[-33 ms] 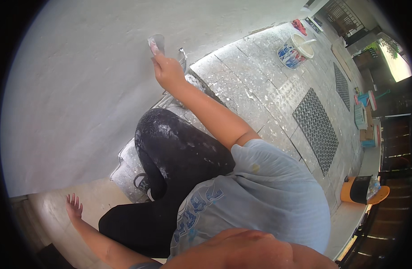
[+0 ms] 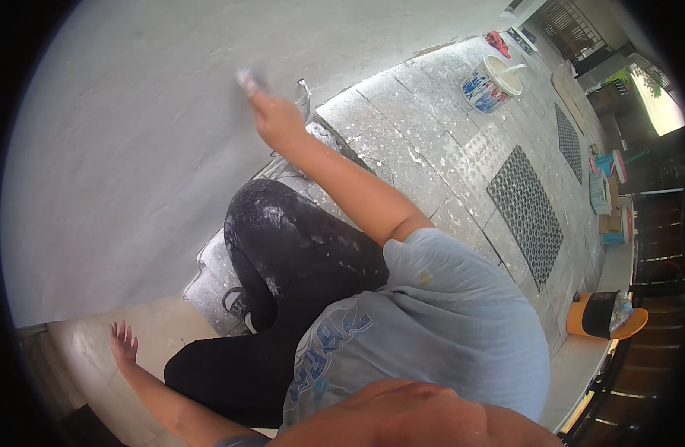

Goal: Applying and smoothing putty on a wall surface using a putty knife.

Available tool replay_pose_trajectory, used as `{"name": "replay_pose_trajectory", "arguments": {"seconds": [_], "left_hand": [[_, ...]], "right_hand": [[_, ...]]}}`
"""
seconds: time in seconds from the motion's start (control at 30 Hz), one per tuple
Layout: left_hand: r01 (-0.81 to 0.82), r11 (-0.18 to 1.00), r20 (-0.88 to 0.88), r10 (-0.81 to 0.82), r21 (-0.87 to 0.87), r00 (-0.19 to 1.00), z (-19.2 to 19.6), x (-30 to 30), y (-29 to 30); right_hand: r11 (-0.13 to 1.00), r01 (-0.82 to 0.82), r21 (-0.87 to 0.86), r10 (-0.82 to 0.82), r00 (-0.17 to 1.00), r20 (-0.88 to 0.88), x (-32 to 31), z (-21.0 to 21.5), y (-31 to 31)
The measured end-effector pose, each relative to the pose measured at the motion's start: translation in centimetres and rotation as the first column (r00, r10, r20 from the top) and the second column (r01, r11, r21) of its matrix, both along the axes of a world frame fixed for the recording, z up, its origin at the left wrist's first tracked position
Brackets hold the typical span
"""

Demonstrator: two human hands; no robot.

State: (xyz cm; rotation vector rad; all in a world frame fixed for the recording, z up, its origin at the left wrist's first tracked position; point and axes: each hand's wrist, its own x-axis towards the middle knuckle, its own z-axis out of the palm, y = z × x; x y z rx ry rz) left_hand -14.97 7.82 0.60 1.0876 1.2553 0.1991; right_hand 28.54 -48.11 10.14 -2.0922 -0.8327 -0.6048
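Note:
My right hand [image 2: 279, 121] is closed round a putty knife [image 2: 247, 80] smeared with white. Its blade is blurred against the pale grey wall [image 2: 148, 141]. Just right of that hand, a thin cable end [image 2: 305, 93] sticks out at the foot of the wall. At the lower left my left hand [image 2: 123, 344] has its fingers spread and holds nothing. It is over a beige surface [image 2: 167, 320] by the wall's lower edge; I cannot tell whether it touches. White smudges mark the knee of my black trousers [image 2: 271, 216].
A white-and-blue bucket [image 2: 482, 91] with a light-coloured handle sticking out stands on the splattered tiles [image 2: 432, 141]. Dark perforated mats [image 2: 525, 216] lie right of it. An orange-and-black cap [image 2: 599, 316] rests near the right edge; boxes and tubs [image 2: 607, 194] stand beyond.
The putty knife in my right hand has moved slightly left along the wall, its blade tilted and smeared by motion. My left hand has stayed in place.

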Motion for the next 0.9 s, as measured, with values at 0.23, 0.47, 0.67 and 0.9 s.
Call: {"name": "replay_pose_trajectory", "arguments": {"seconds": [0.23,0.47,0.67,0.9], "left_hand": [[0.045,0.991,-0.013,-0.044,0.123,0.999,-0.5,-0.2,0.5],[0.255,0.965,-0.233,-0.234,0.064,0.944,-1.3,0.0,0.1],[0.503,0.864,-0.42,-0.457,-0.002,0.784,-1.4,0.4,-1.1],[0.481,0.876,-0.403,-0.427,0.037,0.809,-1.8,0.5,-0.7]], "right_hand": [[0.969,-0.011,0.248,0.025,0.998,-0.056,-0.9,0.1,1.2],[0.997,-0.081,-0.007,0.081,0.994,0.071,-0.8,1.6,1.6],[0.996,-0.092,-0.018,0.091,0.995,-0.049,-2.9,2.0,3.1],[0.888,0.058,0.455,0.042,0.978,-0.205,-2.2,1.7,5.2]]}}
